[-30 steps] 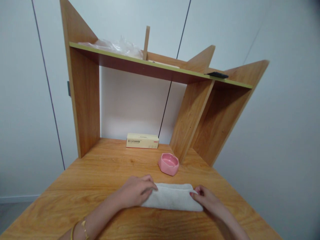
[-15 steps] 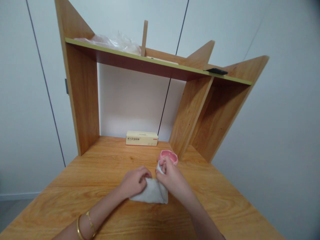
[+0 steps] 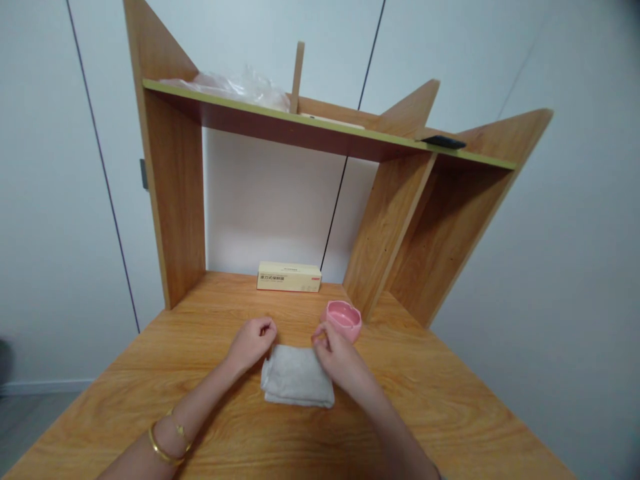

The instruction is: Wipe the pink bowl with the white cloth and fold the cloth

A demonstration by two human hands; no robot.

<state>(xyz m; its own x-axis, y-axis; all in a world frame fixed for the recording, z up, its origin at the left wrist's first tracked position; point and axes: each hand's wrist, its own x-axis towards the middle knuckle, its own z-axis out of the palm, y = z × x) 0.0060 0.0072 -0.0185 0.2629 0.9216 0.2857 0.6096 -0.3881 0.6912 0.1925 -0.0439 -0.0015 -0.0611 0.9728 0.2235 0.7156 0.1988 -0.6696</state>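
Note:
A small white towel (image 3: 297,377) lies folded into a thick square on the wooden desk (image 3: 200,373), between my two hands. My left hand (image 3: 251,342) rests at its far left corner with the fingers curled in. My right hand (image 3: 334,353) sits at its right edge, fingers bent and pinched near the far right corner. Whether either hand still grips the cloth I cannot tell.
A pink ceramic dish (image 3: 343,318) stands just beyond my right hand. A cream box (image 3: 289,276) lies at the back of the desk. A wooden hutch shelf (image 3: 300,123) overhead carries a crumpled plastic bag (image 3: 235,85) and a dark flat object (image 3: 443,141).
The towel was a long strip a second ago; my right hand carried its right end over to the left, and it now lies folded in a square. Both hands have drawn back to its far corners.

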